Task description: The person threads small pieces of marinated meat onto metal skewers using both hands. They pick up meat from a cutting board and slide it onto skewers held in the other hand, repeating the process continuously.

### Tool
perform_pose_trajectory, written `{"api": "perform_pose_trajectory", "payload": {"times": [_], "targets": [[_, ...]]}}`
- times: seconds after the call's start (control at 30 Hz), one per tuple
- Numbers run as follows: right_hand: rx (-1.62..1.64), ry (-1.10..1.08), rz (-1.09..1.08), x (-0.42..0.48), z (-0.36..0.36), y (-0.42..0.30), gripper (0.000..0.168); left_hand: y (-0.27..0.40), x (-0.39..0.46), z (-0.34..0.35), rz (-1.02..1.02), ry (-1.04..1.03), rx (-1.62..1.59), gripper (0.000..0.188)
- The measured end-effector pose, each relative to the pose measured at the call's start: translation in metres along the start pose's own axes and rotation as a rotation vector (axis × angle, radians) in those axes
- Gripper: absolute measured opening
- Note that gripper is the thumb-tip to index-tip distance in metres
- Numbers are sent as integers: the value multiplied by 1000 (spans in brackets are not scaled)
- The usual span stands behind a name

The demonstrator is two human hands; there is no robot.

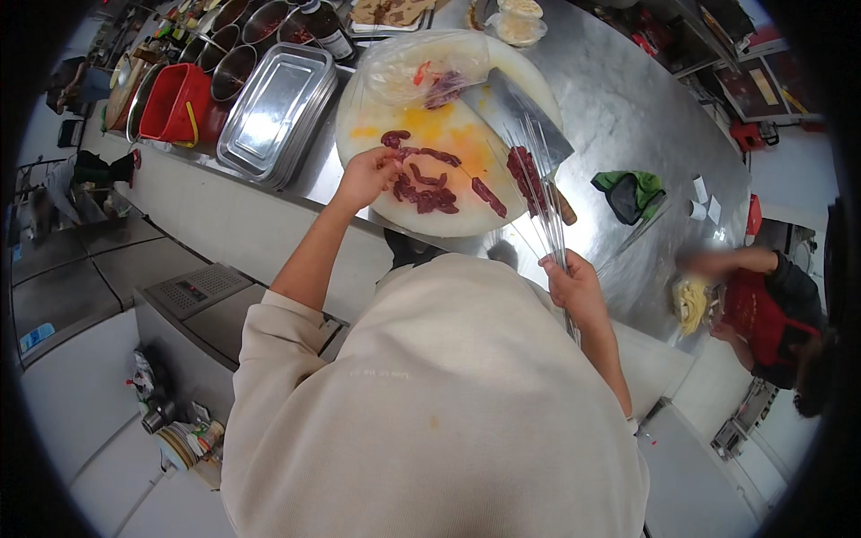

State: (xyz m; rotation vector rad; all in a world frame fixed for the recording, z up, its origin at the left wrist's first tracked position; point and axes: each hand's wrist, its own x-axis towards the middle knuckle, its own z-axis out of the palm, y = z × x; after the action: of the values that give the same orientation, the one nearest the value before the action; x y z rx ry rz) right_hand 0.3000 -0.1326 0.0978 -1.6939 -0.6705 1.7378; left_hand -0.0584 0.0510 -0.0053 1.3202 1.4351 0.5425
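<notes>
My right hand (pixel 575 286) is closed around a bundle of thin metal skewers (pixel 553 225); several carry dark red meat (pixel 528 176) near their upper part. One skewer slants away over the round white cutting board (pixel 464 225) with a meat piece (pixel 489 197) on it. My left hand (pixel 368 176) pinches the end of a meat strip (pixel 430 156) at the board's left side. More raw strips (pixel 427 198) lie just below. A cleaver (pixel 521 118) rests on the board, its wooden handle (pixel 567 210) partly behind the skewers. Beside the blade is a clear plastic bag (pixel 427 67).
Stacked metal trays (pixel 276 114), a red bucket (pixel 173 104), metal pots (pixel 234 70) and a dark bottle (pixel 326 30) stand left. A green-and-black cloth item (pixel 629 195) lies on the steel table (pixel 672 134). Another person (pixel 760 309) is at the far right, near a bag of yellowish strips (pixel 691 306).
</notes>
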Motion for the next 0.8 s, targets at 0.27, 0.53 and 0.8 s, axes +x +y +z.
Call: {"api": "perform_pose_trajectory", "payload": {"times": [0.27, 0.53, 0.8], "targets": [[-6, -7, -10, -1, 0, -1, 11, -10, -40, 2, 625, -42, 792, 25], [-39, 1, 8, 2, -1, -3, 12, -7, -46, 3, 571, 3, 769, 18], [23, -52, 14, 0, 0, -12, 12, -4, -48, 11, 600, -78, 852, 16]]}}
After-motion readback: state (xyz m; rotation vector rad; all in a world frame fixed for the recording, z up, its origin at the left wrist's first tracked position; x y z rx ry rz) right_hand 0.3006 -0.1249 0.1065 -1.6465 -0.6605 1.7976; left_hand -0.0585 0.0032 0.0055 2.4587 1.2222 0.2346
